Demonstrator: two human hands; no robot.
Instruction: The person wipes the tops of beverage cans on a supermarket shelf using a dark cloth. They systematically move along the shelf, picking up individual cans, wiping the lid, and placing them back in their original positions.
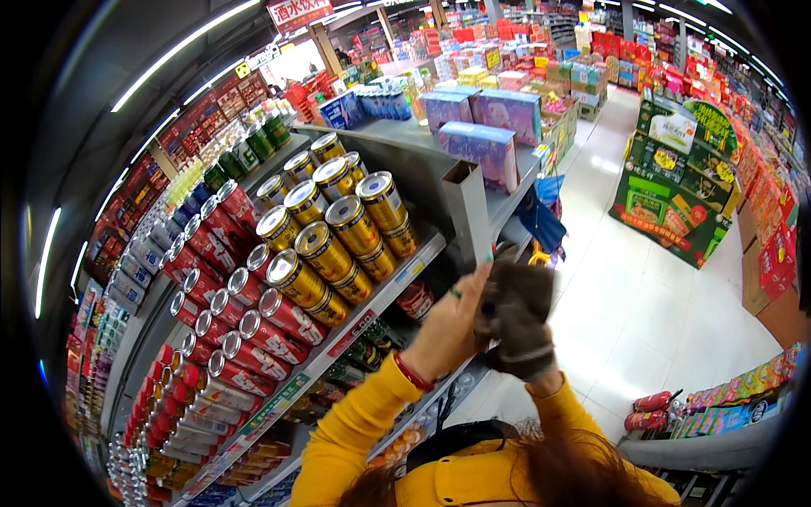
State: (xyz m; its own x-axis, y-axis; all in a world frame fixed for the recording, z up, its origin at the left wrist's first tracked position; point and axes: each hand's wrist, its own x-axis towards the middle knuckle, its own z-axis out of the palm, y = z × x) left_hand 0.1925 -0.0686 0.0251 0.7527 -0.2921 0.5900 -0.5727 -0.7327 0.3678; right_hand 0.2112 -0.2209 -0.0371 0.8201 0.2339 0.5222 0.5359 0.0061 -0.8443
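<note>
My left hand [447, 323], bare with a green ring and a red bracelet, reaches forward with its fingers at a dark brown glove or cloth [523, 285]. My right hand [519, 342] is wrapped in that brown fabric, close beside the left; motion blur hides its fingers. Both hands are in front of the shelf's grey metal post [467, 209]. Left of them, stacked gold cans [351, 222] and red cans [272, 329] stand on a supermarket shelf. Whether the left fingers grip the fabric cannot be made out.
Purple boxes [479, 152] sit on the shelf top behind the post. A green cardboard display [678, 177] stands on the tiled floor at the right. Red fire extinguishers [647, 412] are at the lower right, near a row of colourful packets [747, 383].
</note>
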